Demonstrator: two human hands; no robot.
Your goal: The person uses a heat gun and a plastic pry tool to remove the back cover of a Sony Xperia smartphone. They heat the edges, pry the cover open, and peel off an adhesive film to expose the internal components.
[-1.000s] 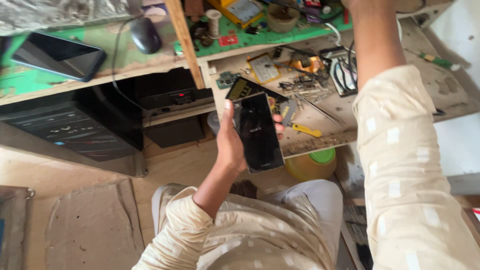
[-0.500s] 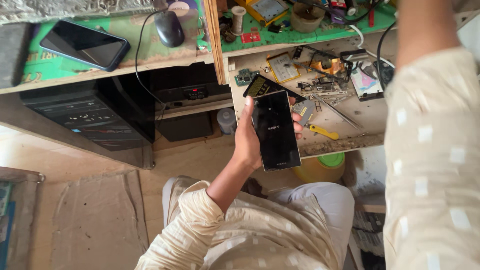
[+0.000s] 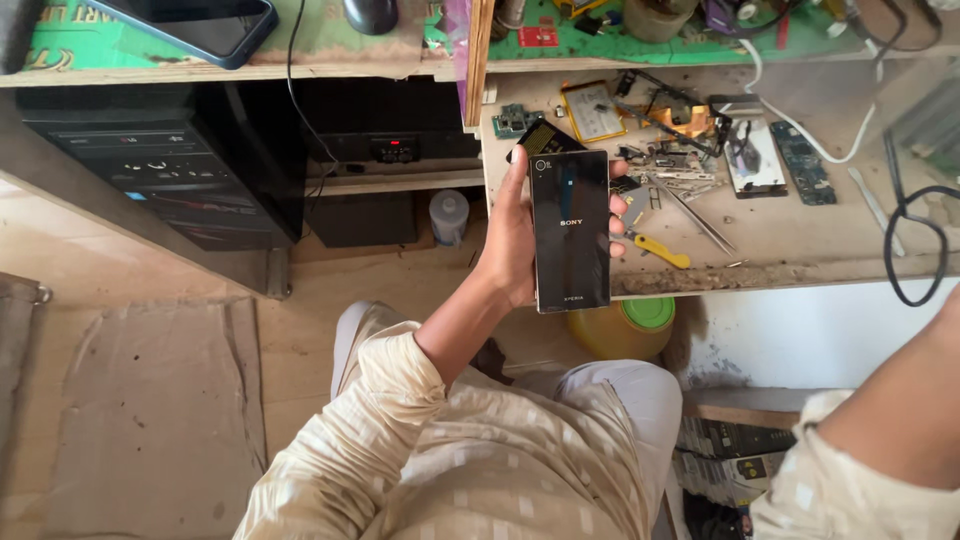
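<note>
Head view: nearest the camera, cream patterned sleeves and pale trousers are seen, the person being seated over a bare, dusty floor [image 3: 150, 420]. The right forearm is seen at the lower right edge, but the right hand itself is cut off by the frame, so whether it is open or clenched cannot be told. The left hand [image 3: 515, 235] is raised in the middle of the picture and is wrapped around a black smartphone [image 3: 570, 230], which is held upright with its glossy back turned to the camera, thumb on one long edge and fingertips on the other. The phone is held in the air over the front edge of the bench [image 3: 800, 250].

Below that edge, a yellow tub with a green lid [image 3: 625, 325] is set on the floor. On the worn wooden bench top, a yellow-handled tool [image 3: 655, 250], tweezers [image 3: 700, 222], small circuit boards and loose phone parts are scattered just beyond the phone. To the left, a black computer tower [image 3: 160, 170] is housed under a shelf. Farther off, on the green-covered shelf [image 3: 120, 45], a second dark phone [image 3: 190, 22] and a black mouse [image 3: 370, 12] are laid.
</note>
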